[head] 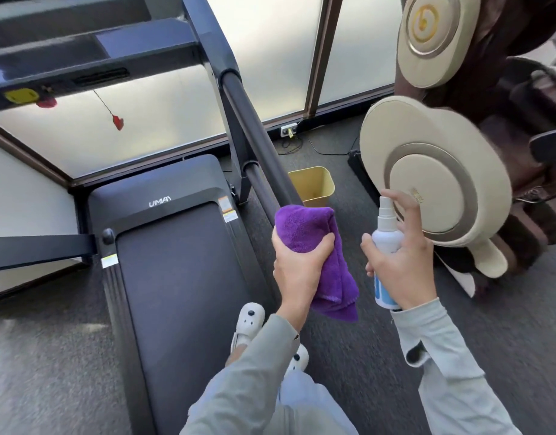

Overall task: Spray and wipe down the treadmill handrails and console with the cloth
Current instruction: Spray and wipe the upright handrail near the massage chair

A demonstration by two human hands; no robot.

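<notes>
while the treadmill (176,277) fills the left of the room, its dark belt runs up to a hood marked with a white logo, and the console (91,51) hangs high above it with a yellow tab and a red clip on a cord beneath. well left of the left grip a black side bar crosses toward the deck. the right handrail (254,133), a dark padded tube, slopes down from the console frame and ends right at the cloth. the left hand (297,262) has its grip clamped on the purple cloth (311,243), thumb and fingers curled round the bunched top, which touches the lower end of the handrail; the loose tail of the cloth hangs below the grip, toward the wrist. just beyond that grip, past the rail, a yellow bin (314,186) stands on the grey carpet. below both grips, white slippers with dark dots show by the deck's edge, one on the belt. just right of the cloth, apart from it, the right hand (402,265) has its grip closed round a white spray bottle (385,243) with a blue label, held upright, one finger raised up by the nozzle. right of that grip stands a brown massage chair (443,171) with cream round panels. both sleeves are pale grey.
</notes>
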